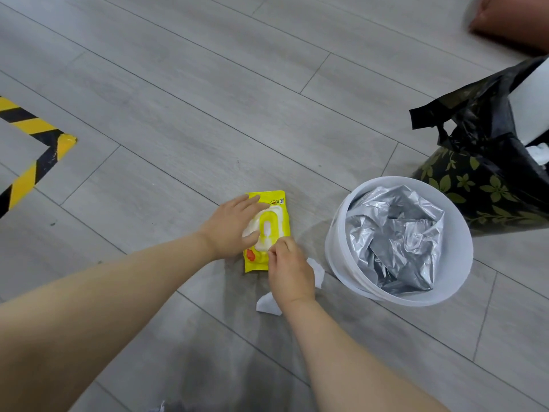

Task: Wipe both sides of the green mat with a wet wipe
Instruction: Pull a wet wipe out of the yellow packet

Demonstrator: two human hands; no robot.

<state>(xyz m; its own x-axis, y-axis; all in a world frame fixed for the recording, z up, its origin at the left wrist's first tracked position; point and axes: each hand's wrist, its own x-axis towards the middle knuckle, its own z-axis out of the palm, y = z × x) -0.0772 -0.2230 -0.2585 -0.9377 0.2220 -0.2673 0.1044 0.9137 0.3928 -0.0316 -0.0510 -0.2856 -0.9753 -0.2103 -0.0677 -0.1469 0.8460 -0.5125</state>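
A yellow wet wipe pack [280, 208] with a white lid lies flat on the grey floor. My left hand [234, 227] presses on its left half with straight fingers. My right hand [291, 272] is at the pack's lower right edge with its fingers curled. It holds a crumpled white wet wipe [269, 306], which sticks out below and to the right of the hand. Its fingertips pinch at the edge of the lid. The green mat is not in view.
A white bucket [335, 251] lined with a silvery bag stands just right of the pack. Behind it is a black plastic bag [481, 150] over a dark floral container. Yellow and black tape [38, 162] marks the floor at left. A brownish object [511, 22] lies at top right.
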